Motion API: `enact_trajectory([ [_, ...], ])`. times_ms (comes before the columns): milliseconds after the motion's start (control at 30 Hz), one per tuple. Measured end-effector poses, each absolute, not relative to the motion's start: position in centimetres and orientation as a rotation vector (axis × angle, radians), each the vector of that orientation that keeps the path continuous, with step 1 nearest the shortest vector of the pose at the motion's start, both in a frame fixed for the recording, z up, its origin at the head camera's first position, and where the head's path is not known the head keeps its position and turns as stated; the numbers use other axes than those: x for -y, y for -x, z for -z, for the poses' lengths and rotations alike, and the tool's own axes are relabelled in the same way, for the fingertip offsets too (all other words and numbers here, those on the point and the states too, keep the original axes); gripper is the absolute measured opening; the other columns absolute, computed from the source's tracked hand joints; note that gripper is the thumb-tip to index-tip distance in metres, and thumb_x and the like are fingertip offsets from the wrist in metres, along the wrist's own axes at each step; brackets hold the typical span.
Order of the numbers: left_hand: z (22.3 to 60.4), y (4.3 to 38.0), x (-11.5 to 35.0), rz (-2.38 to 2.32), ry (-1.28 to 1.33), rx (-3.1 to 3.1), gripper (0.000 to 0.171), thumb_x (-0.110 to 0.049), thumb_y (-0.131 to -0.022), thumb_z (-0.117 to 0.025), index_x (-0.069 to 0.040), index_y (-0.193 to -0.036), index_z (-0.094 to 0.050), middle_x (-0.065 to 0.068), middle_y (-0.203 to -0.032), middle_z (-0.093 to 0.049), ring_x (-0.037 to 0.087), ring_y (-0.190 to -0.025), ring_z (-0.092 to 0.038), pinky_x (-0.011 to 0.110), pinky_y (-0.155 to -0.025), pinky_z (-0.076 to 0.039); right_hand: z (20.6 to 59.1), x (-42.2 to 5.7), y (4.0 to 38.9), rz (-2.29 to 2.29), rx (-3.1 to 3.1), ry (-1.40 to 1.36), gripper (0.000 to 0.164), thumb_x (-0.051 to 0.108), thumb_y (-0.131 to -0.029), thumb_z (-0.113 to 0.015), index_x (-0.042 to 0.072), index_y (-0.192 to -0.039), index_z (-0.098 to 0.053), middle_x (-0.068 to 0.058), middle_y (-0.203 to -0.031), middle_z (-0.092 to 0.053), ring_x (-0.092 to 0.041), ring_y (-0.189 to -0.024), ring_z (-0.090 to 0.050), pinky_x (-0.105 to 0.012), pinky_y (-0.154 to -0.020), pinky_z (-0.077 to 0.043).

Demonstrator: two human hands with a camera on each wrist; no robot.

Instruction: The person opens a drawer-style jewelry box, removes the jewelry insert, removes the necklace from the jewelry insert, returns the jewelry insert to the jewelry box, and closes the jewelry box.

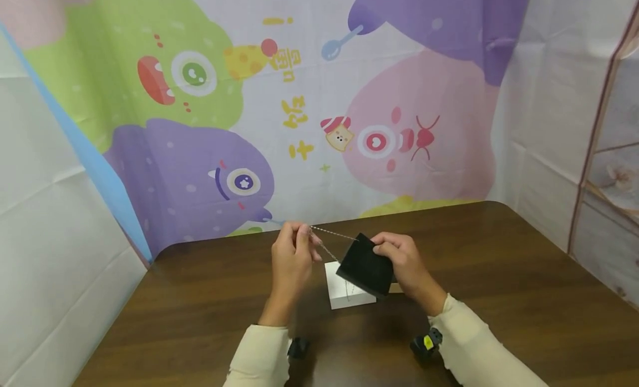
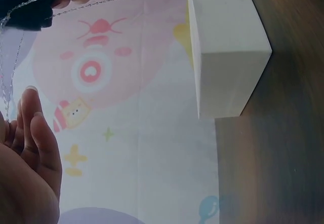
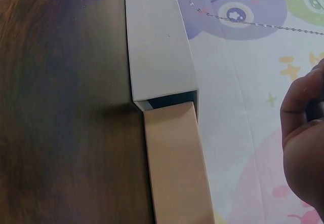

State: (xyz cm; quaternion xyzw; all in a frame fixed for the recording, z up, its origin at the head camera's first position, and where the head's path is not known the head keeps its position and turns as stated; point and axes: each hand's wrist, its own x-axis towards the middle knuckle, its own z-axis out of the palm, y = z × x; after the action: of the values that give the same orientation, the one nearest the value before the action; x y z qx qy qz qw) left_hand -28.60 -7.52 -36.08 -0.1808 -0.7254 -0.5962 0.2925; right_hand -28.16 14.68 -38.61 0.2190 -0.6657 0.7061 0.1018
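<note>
Chain [image 1: 329, 232] stretches from my left grip [image 1: 293, 251], which pinches it, to the black pad [image 1: 366, 266] my right grip [image 1: 403, 260] holds above the desk [image 1: 199, 320]. I see a white box [image 1: 339, 290] resting below.

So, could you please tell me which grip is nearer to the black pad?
Right. The right grip holds the black pad by its edge; the left grip, apart and left of it, pinches the chain.

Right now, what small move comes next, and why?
Probably have the left hand gently lift the silver chain while the right hand steadies the black pad: a loose loop hangs near the white box and might snag.
</note>
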Motion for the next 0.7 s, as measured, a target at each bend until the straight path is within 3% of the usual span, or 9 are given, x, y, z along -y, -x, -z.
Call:
enact_trajectory([
  [233,36.14,28.62,7.6,1.567,0.449,1.943,0.019,-0.014,-0.106,-0.051,-0.005,-0.092,-0.057,0.006,-0.074,-0.067,0.023,-0.047,-0.06,0.028,-0.046,-0.048,38.69,-14.71,28.08,-2.113,1.99,-0.644,0.022,0.001,-0.091,-0.047,-0.015,-0.09,-0.063,-0.011,-0.076,-0.065,-0.021,-0.059,-0.064,-0.036,-0.053,-0.055],
  [533,35.79,28.44,7.59,1.58,0.443,1.925,0.019,-0.013,-0.106,-0.051,-0.002,-0.093,-0.057,0.009,-0.074,-0.067,0.033,-0.048,-0.06,0.025,-0.047,-0.047,38.71,-14.6,28.06,-2.121,1.976,-0.669,0.021,-0.001,-0.09,-0.047,-0.016,-0.09,-0.062,-0.009,-0.074,-0.065,-0.019,-0.058,-0.064,-0.035,-0.052,-0.054],
  [700,36.07,28.78,7.84,1.569,0.442,1.92,0.018,-0.014,-0.106,-0.051,-0.004,-0.092,-0.057,0.005,-0.073,-0.067,0.027,-0.047,-0.06,0.028,-0.045,-0.047,38.78,-14.6,28.11,-2.131,1.989,-0.687,0.021,0.0,-0.09,-0.047,-0.016,-0.09,-0.061,-0.009,-0.074,-0.065,-0.019,-0.058,-0.064,-0.034,-0.052,-0.054],
])
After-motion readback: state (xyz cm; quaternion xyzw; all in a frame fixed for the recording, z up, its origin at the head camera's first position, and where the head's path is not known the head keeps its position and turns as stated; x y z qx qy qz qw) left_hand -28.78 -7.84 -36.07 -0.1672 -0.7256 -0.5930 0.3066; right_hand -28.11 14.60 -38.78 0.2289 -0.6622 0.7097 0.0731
